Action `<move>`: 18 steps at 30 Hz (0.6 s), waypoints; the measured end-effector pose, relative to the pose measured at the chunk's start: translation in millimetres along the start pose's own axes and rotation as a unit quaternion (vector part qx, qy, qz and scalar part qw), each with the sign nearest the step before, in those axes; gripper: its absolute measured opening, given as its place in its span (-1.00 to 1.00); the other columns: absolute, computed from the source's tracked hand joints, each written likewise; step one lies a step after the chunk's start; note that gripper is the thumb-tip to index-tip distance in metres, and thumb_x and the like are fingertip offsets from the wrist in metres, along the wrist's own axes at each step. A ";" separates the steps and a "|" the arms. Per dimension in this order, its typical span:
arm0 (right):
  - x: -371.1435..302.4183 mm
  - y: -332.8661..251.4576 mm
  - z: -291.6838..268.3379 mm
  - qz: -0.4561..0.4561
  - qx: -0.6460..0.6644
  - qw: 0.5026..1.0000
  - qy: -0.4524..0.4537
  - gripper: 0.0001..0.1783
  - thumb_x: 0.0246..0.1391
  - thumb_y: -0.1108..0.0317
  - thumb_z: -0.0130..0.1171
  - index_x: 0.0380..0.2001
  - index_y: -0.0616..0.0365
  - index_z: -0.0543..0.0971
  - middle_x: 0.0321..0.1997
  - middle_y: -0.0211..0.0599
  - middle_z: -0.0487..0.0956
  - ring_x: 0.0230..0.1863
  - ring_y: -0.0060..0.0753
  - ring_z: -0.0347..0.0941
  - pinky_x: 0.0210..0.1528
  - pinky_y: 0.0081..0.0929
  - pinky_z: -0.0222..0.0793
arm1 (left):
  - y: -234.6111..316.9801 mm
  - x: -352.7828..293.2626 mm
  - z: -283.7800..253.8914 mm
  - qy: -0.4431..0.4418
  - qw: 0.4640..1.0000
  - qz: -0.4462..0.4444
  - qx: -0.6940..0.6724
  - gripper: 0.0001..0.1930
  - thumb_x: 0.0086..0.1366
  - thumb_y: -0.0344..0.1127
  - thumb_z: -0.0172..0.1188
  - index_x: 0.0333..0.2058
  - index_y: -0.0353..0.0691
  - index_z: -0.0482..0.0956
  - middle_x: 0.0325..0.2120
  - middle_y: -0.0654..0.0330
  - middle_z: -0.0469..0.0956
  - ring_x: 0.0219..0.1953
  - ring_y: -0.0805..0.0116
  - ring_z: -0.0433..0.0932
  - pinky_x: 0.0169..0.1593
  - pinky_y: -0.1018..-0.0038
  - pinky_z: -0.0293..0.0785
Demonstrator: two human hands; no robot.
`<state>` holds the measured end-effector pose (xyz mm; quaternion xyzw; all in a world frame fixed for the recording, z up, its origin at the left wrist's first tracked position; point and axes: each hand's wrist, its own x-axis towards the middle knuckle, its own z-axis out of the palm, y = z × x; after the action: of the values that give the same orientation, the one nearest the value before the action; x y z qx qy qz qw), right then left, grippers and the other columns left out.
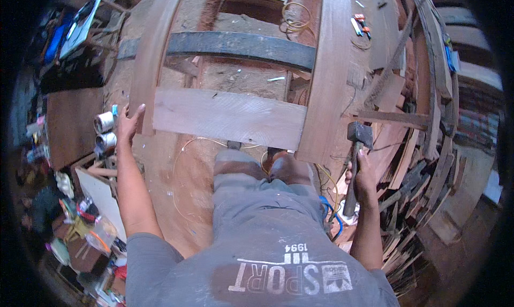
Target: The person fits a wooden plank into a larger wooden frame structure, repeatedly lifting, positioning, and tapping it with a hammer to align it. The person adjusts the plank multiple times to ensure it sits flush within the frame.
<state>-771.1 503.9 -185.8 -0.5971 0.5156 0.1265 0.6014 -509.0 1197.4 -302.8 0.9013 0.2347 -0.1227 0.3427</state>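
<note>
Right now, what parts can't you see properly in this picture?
All from the head view:
- The lower end of the wooden frame is hidden behind the person's own knees and shirt.
- The hammer handle's middle is covered by the right hand gripping it.
- The left hand palm lies flat against the frame's side rail, so its underside is hidden.
- The small tools at the top are too small to identify.

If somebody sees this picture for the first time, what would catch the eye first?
Probably the big wooden frame filling the middle, with its two long side boards and a plank across. Next, the hammer gripped in the right hand beside the frame's right board, and the left hand resting on its left board.
</note>
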 end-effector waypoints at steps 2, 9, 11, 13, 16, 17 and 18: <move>14.7 7.7 -18.9 0.015 -0.004 1.000 0.002 -0.60 0.54 -0.10 -0.13 -0.04 0.00 0.45 -0.45 -0.46 0.49 -0.60 -0.56 0.40 -0.57 -0.52 0.40 | 11.7 23.0 -2.7 -0.026 0.999 0.001 0.040 0.05 0.14 0.27 0.53 0.39 -0.36 0.36 0.27 -0.09 0.52 0.26 0.15 0.55 0.33 0.25 0.41; 51.8 26.4 -9.6 -0.010 -0.113 0.993 0.042 -0.52 0.50 -0.16 -0.05 -0.04 0.07 0.48 -0.48 -0.46 0.47 -0.59 -0.58 0.39 -0.55 -0.52 0.38 | 19.5 40.7 5.7 -0.056 0.995 0.049 0.064 0.13 0.19 0.31 0.46 0.43 -0.49 0.23 0.30 -0.18 0.49 0.33 0.04 0.49 0.38 0.25 0.37; 54.2 30.3 6.3 -0.030 -0.176 0.983 -0.033 -0.65 0.52 -0.10 -0.01 -0.04 -0.06 0.45 -0.52 -0.57 0.39 -0.65 -0.64 0.31 -0.62 -0.57 0.29 | 20.5 35.7 8.6 -0.057 0.996 0.050 0.052 0.13 0.19 0.32 0.46 0.42 -0.49 0.24 0.29 -0.18 0.49 0.32 0.04 0.50 0.38 0.25 0.37; 50.6 30.1 13.4 -0.025 -0.174 0.984 -0.033 -0.65 0.52 -0.10 -0.01 -0.02 -0.06 0.45 -0.52 -0.57 0.39 -0.64 -0.65 0.31 -0.61 -0.56 0.30 | 22.4 34.6 9.7 -0.111 0.992 0.048 -0.028 0.12 0.19 0.33 0.46 0.41 -0.49 0.26 0.27 -0.18 0.50 0.30 0.04 0.51 0.38 0.24 0.37; 44.5 19.0 11.5 0.001 -0.148 0.988 -0.037 -0.63 0.51 -0.11 0.00 -0.04 -0.04 0.47 -0.51 -0.55 0.41 -0.62 -0.65 0.33 -0.59 -0.56 0.30 | 23.1 38.4 7.2 -0.087 0.994 0.057 0.033 0.09 0.19 0.33 0.46 0.38 -0.48 0.30 0.25 -0.16 0.53 0.26 0.04 0.55 0.36 0.23 0.39; 42.9 13.5 8.6 0.004 -0.137 0.990 -0.038 -0.60 0.49 -0.13 0.01 -0.08 -0.02 0.48 -0.50 -0.54 0.42 -0.61 -0.64 0.33 -0.58 -0.55 0.29 | 23.0 41.1 6.1 -0.089 0.993 0.070 0.031 0.09 0.19 0.33 0.46 0.38 -0.47 0.30 0.25 -0.16 0.53 0.26 0.04 0.54 0.36 0.23 0.39; 42.5 8.5 7.5 0.019 -0.124 0.990 -0.057 -0.57 0.48 -0.14 0.02 -0.11 0.01 0.49 -0.49 -0.54 0.42 -0.59 -0.64 0.34 -0.57 -0.55 0.29 | 22.2 43.6 5.4 -0.096 0.992 0.072 0.037 0.08 0.20 0.33 0.46 0.39 -0.45 0.30 0.24 -0.15 0.53 0.26 0.04 0.54 0.35 0.22 0.39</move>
<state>-755.5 492.8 -225.4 -0.6488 0.4723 0.2346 0.5485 -460.5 1194.0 -311.0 0.9121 0.1307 -0.1922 0.3377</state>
